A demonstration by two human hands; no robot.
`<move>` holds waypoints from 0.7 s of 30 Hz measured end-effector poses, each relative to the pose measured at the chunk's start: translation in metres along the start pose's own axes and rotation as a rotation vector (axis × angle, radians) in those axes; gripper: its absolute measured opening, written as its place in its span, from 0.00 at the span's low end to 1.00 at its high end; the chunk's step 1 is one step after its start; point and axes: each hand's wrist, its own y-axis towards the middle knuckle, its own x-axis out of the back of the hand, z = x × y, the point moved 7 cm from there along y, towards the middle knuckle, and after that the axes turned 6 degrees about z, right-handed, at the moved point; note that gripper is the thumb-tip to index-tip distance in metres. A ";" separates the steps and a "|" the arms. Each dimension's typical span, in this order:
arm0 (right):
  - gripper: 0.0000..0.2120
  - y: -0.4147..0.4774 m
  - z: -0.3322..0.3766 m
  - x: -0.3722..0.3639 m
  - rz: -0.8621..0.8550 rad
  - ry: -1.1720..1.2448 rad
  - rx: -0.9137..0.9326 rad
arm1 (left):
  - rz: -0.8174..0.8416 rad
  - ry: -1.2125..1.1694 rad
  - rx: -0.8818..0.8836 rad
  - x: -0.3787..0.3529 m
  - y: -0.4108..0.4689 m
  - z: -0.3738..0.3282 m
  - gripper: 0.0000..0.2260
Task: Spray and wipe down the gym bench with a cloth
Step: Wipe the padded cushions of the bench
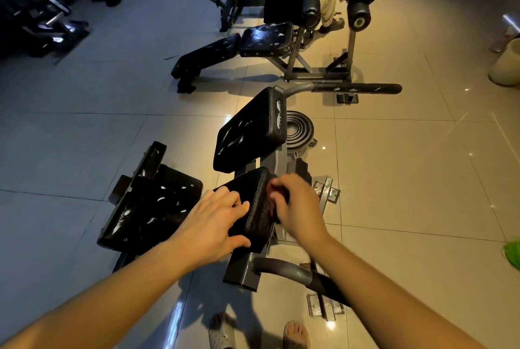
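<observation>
- Head view: a black padded gym bench with a grey metal frame [250, 129] runs from the centre of the picture down toward 6 o'clock, standing on glossy beige floor tiles [408, 165].
- Its near seat pad [253, 194] lies under both hands. The tilted back pad sits just beyond it at 12 o'clock, with pale streaks on its surface.
- The left hand [216, 222] rests on the left half of the near seat pad. Its fingers are spread and fairly straight, and the thumb lies along the pad's near edge.
- The right hand [299, 208] is at the pad's right side with its fingers curled tight round what looks like a dark cloth [282, 196]. The hand is blurred, so the fabric is hard to make out.
- A coiled stack of black weight plates [299, 129] lies on the floor just at 3 o'clock of the back pad.
- A separate black cushioned pad [152, 208] lies at 9 o'clock of the hands, flecked with white marks.
- A second black bench [253, 42] stands at 12 o'clock, well apart.
- A pale bucket [506, 64] sits at 2 o'clock by the right edge.
- Two sandalled feet [295, 334] show at 6 o'clock.
</observation>
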 end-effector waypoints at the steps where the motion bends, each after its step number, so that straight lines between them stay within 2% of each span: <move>1: 0.06 0.019 -0.009 0.004 -0.030 -0.014 -0.047 | 0.003 -0.006 0.012 -0.001 -0.001 0.000 0.35; 4: 0.05 0.008 -0.003 -0.003 -0.059 -0.018 -0.047 | 0.001 -0.027 0.030 -0.002 -0.004 -0.002 0.35; 8: 0.08 -0.073 0.028 -0.011 0.089 0.031 0.112 | -0.012 -0.022 0.027 -0.006 -0.004 0.002 0.33; 10: 0.08 -0.049 0.019 -0.009 0.090 0.002 0.136 | -0.013 -0.008 0.014 -0.005 -0.002 0.002 0.32; 13: 0.06 0.010 -0.003 -0.003 -0.014 -0.024 0.051 | -0.005 -0.011 0.016 -0.002 -0.002 0.000 0.33; 16: 0.05 0.003 0.000 -0.008 -0.075 0.004 0.001 | -0.001 -0.011 0.027 -0.001 -0.003 -0.002 0.33; 19: 0.07 -0.059 0.024 -0.018 0.023 0.051 0.112 | 0.011 -0.003 0.031 -0.004 -0.003 -0.002 0.33; 21: 0.08 -0.061 0.027 -0.016 0.080 0.032 0.165 | 0.004 -0.002 0.030 -0.004 -0.002 -0.001 0.33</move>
